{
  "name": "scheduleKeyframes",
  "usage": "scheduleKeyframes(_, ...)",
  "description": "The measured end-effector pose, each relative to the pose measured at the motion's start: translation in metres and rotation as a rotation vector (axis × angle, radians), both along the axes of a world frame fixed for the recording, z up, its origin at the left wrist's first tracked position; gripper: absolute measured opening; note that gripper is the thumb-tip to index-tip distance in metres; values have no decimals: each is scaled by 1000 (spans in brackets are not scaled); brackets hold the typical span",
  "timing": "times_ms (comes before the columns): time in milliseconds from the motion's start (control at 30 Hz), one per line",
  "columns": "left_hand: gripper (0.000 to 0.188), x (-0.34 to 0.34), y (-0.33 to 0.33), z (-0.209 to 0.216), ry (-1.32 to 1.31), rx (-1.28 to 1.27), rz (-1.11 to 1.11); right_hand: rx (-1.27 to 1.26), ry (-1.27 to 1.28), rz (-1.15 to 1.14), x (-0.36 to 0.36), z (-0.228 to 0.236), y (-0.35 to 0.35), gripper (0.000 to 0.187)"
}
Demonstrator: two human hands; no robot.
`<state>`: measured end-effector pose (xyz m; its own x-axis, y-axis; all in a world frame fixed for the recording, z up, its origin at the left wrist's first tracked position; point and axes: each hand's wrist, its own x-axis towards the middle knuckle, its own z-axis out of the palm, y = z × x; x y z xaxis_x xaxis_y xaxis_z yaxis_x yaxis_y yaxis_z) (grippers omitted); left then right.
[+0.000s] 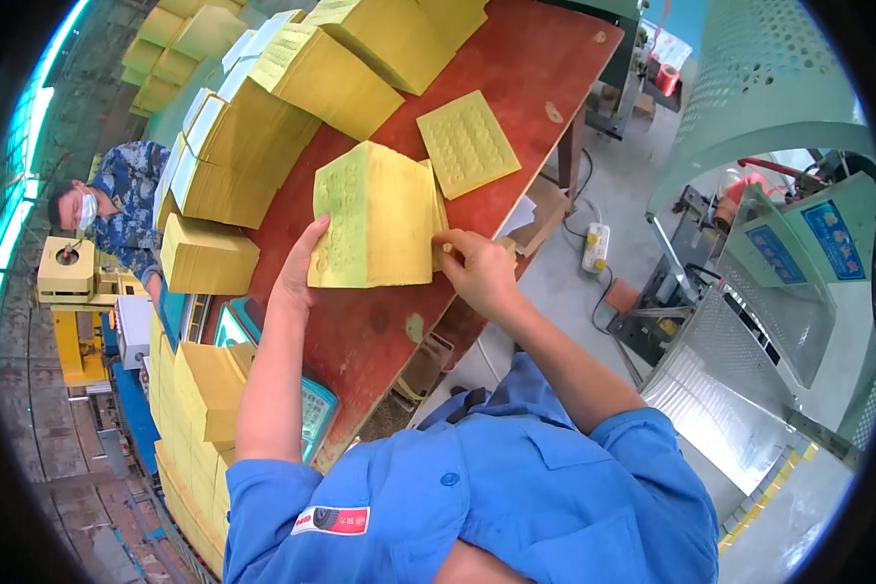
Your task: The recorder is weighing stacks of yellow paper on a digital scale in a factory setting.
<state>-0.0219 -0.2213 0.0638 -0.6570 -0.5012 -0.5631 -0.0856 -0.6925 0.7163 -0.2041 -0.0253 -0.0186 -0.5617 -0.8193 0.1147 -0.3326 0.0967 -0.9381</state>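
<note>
A thick stack of yellow sheets (399, 219) stands on edge at the front of the red table, its left face embossed with rows of round shapes. My left hand (304, 261) grips it by that embossed face. At the opposite side my right hand (477, 273) is closed in a pinch, fingertips on the edge of a yellow sheet (439, 206) slightly apart from the stack. Part of what those fingers hold is hidden. Just beyond, a few flat yellow sheets (468, 143) with embossed rings lie on the table.
More yellow stacks (336, 83) line the far left of the red table (545, 58). Near my left forearm lies a teal-framed device (316, 414). A co-worker (117, 200) is at the left. On the right stand a pale green machine (764, 88) and a power strip (596, 247) with cables.
</note>
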Motion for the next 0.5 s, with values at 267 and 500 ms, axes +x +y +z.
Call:
scheduleKeyframes(267,48,9,-6,-4,-76,-74,49,136,73,13,-3,10,-14,25)
scheduleKeyframes(500,50,34,-20,-24,-105,-125,174,154,-40,104,-2,35,-31,25)
